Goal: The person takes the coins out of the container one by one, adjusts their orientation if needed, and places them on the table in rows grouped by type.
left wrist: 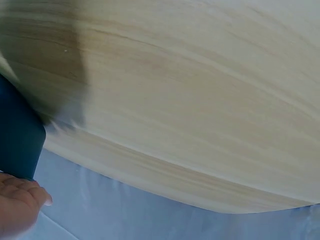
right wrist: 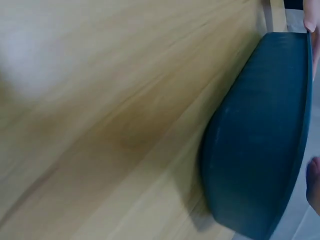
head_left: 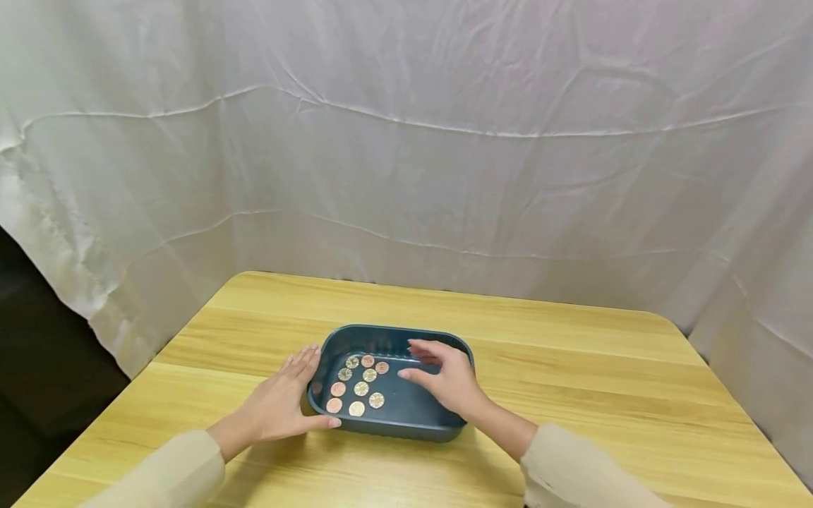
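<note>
A dark blue-green rectangular tray (head_left: 400, 425) with rounded corners is at the middle front of the table. Several copper-coloured and gold-coloured coins (head_left: 361, 389) lie flat in its left half. My left hand (head_left: 276, 402) rests against the tray's left end, fingers fairly straight along the side and thumb at the near rim. Over the right half hovers my right hand (head_left: 452, 381), thumb apart from loosely bent fingers, nothing visible between them. The right wrist view shows the tray's outer wall (right wrist: 255, 135), with part of the right hand (right wrist: 314, 185) at the edge.
A wood-grain table (head_left: 571, 367) with rounded far corners carries the tray. Pale, creased cloth (head_left: 444, 176) hangs behind the table and along both sides. A dark area (head_left: 38, 353) shows past the cloth at the left.
</note>
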A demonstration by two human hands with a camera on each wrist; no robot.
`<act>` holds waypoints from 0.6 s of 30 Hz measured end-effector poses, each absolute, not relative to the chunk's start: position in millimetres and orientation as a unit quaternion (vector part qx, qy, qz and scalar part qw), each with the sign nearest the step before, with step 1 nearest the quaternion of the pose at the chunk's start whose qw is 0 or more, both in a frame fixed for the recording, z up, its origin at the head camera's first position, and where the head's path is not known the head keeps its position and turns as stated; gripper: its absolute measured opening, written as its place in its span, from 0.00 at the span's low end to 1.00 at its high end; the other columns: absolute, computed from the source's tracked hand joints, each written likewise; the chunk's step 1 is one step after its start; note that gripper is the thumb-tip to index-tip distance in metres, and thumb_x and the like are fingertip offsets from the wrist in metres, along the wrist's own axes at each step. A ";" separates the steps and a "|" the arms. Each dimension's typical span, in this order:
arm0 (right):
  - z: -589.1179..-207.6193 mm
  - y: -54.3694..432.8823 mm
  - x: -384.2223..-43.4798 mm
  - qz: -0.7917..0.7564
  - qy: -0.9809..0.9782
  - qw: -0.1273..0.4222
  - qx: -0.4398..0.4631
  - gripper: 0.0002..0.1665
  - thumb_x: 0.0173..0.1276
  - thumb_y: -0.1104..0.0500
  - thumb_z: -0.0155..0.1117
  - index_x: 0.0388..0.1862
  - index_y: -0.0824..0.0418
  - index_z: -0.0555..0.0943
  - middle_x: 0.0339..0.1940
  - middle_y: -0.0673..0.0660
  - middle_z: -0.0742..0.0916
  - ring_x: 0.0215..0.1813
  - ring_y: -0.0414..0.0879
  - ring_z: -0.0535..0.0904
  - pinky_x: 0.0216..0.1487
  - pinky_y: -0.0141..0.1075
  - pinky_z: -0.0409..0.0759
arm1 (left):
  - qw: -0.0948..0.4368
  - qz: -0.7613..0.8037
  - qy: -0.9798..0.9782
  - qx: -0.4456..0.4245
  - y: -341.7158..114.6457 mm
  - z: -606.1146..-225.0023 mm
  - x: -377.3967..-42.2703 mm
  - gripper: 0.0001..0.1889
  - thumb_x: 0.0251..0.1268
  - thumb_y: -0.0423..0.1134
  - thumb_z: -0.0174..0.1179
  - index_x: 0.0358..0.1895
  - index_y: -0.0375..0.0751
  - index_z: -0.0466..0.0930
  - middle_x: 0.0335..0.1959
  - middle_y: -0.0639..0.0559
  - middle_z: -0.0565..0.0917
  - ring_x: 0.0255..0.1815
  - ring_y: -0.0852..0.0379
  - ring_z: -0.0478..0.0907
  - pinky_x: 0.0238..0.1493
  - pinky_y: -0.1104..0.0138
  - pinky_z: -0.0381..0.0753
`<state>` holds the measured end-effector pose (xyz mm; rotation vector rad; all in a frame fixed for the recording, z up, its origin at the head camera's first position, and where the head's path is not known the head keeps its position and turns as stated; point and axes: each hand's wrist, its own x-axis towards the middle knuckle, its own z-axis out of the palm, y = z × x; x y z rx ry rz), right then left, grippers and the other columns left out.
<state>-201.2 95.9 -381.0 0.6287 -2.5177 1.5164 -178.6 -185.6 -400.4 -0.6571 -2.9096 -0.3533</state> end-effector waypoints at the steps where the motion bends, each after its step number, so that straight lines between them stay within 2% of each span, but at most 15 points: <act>1: -382.4 92.1 -203.1 0.496 -0.840 0.062 0.212 0.28 0.55 0.58 0.70 0.55 0.65 0.78 0.46 0.61 0.85 0.50 0.53 0.81 0.51 0.38 0.81 | 0.069 -0.117 -0.966 -0.219 -185.8 -399.9 -179.2 0.60 0.41 0.75 0.57 0.67 0.26 0.57 0.69 0.33 0.61 0.71 0.38 0.57 0.68 0.51 0.62; 5: -389.2 79.2 -210.9 0.484 -0.845 0.031 0.225 0.23 0.56 0.59 0.69 0.50 0.66 0.80 0.41 0.63 0.86 0.43 0.52 0.82 0.42 0.30 0.81 | 0.063 -0.116 -0.966 -0.222 -185.5 -396.9 -180.7 0.59 0.41 0.75 0.57 0.67 0.26 0.58 0.69 0.33 0.62 0.70 0.38 0.58 0.68 0.51 0.63; 8: -393.3 71.1 -216.4 0.485 -0.843 -0.004 0.232 0.20 0.57 0.61 0.69 0.47 0.69 0.81 0.36 0.64 0.86 0.37 0.47 0.80 0.35 0.25 0.77 | 0.060 -0.114 -0.966 -0.225 -185.6 -395.5 -181.4 0.59 0.41 0.75 0.56 0.66 0.25 0.59 0.68 0.32 0.62 0.70 0.37 0.59 0.67 0.51 0.63; 18: -410.2 54.3 -230.2 0.459 -0.848 -0.091 0.248 0.14 0.55 0.66 0.69 0.39 0.72 0.82 0.28 0.60 0.85 0.29 0.37 0.76 0.29 0.24 0.75 | 0.047 -0.105 -0.968 -0.224 -185.5 -392.9 -182.1 0.60 0.41 0.76 0.56 0.67 0.25 0.59 0.68 0.32 0.62 0.70 0.38 0.59 0.67 0.50 0.64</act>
